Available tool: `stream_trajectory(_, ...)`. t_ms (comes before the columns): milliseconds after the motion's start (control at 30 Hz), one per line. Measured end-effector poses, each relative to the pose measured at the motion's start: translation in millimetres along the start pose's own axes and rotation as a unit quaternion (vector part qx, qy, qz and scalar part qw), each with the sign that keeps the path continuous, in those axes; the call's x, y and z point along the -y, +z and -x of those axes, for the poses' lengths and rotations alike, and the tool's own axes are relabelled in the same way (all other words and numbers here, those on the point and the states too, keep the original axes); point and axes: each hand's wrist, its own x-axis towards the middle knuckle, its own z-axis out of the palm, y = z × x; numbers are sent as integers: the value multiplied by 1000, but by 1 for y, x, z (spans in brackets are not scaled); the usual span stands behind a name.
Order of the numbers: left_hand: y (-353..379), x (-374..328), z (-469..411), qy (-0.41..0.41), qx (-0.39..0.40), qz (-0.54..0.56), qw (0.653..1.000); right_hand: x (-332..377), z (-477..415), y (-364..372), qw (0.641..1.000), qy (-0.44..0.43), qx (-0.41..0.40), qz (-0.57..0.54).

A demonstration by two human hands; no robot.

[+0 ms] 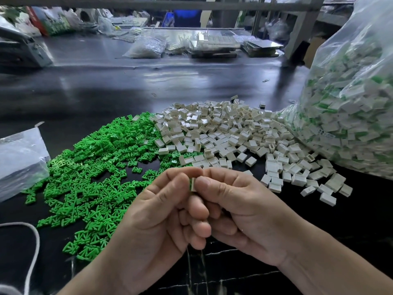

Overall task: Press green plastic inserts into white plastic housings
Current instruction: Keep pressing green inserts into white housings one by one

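Dark glossy surface point(106, 86). Pinched at lower centre between left hand point(157, 211) and right hand point(240, 209): small white plastic housing point(194, 185) with green plastic insert point(190, 182) at its left edge. Beyond, green insert heap point(95, 167) centre-left, white housing pile point(223, 133) centre-right, clear plastic bag point(350, 103) far right.

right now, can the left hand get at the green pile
Probably yes. The green pile lies uncovered on the table just left of the left hand, nothing between them. But that hand and the right hand both pinch a part, so it must let go first.
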Motion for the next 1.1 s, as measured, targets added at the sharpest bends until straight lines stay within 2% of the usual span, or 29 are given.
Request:
stream_trajectory(67,-2,-1,2,-17,19,2,1000,0,1,-1,1000,7,6,2)
stream_trajectory(200,-3,-2,2,-33,6,-12,999,-1,3,-2,1000,24,-3,7)
stream_trajectory(700,2,-1,3,2,-40,-43,998,-2,2,0,1000,26,-7,-2)
stream_trajectory(833,6,0,1,31,-80,-80,993,-3,-2,-1,1000,3,3,-1)
stream_trajectory(967,4,-3,1,53,-117,-182,975,-4,-4,-4,1000,-2,-12,21)
stream_trajectory(1033,0,-6,2,76,-148,-254,953,-2,-4,-9,1000,-4,-14,12)
stream_trajectory(1100,-5,-12,3,108,-199,-334,915,4,-4,-17,997,-34,16,-65)
